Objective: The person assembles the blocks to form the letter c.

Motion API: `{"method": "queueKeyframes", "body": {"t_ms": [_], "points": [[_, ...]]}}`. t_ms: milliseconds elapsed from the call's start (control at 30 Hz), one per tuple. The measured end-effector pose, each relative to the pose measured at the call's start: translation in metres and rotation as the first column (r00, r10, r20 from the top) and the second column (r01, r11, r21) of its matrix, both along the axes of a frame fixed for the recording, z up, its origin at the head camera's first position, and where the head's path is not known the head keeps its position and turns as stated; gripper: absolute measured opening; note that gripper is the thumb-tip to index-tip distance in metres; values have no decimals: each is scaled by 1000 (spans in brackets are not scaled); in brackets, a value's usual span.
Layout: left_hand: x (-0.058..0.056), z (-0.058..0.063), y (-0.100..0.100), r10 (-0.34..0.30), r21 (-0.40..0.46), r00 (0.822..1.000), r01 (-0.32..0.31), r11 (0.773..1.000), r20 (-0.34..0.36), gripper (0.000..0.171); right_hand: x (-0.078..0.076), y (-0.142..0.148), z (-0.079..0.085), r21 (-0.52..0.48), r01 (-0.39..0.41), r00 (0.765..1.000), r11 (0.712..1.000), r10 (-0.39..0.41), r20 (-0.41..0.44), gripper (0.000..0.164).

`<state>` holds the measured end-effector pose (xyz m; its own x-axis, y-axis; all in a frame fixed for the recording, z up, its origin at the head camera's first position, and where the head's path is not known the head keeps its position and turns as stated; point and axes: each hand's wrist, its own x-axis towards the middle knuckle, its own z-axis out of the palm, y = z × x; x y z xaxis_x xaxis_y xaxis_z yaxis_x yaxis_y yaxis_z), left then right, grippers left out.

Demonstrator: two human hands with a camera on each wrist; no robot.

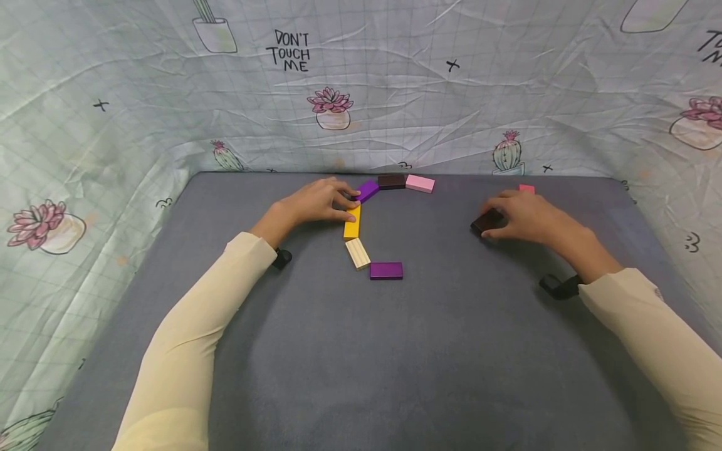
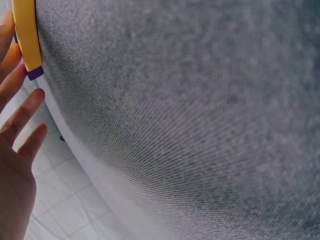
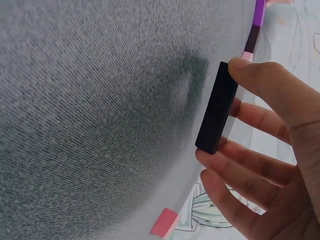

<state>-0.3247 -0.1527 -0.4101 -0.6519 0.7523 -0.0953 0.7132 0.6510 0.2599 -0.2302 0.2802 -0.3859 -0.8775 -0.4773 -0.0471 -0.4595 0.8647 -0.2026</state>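
Note:
In the head view my left hand (image 1: pixel 318 202) is at a curved row of blocks, its fingertips touching the yellow block (image 1: pixel 352 227) near where it meets a purple block (image 1: pixel 366 191). The left wrist view shows these fingers fairly straight along the side of the yellow block (image 2: pixel 29 37). Over on the right, my right hand (image 1: pixel 521 216) pinches a black block (image 1: pixel 486 223) between thumb and fingers. Seen from the right wrist, the black block (image 3: pixel 216 110) is long and flat, with the thumb at one end and fingertips on the other side.
The row continues with a dark block (image 1: pixel 392 181) and a pink block (image 1: pixel 420 183) at the back, then a pale striped block (image 1: pixel 358 254) and a purple block (image 1: pixel 386 270) nearer. Partly behind my right hand lies a red-pink block (image 1: pixel 527 188). Printed cloth (image 1: pixel 383 81) hangs behind the grey table.

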Motion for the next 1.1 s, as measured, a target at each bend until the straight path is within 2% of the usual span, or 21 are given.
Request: {"method": "queueKeyframes", "body": {"t_ms": [300, 700, 1100], "points": [[-1, 0, 1, 21, -9, 999, -21, 1000, 44, 50, 10, -1, 1, -11, 6, 1000, 1000, -6, 10, 42], [2, 4, 2, -8, 13, 999, 8, 1000, 38, 48, 20, -3, 2, -21, -2, 999, 1000, 3, 37, 42], [2, 4, 2, -15, 23, 999, 14, 1000, 47, 48, 28, -5, 0, -51, -11, 1000, 999, 12, 17, 39]]}}
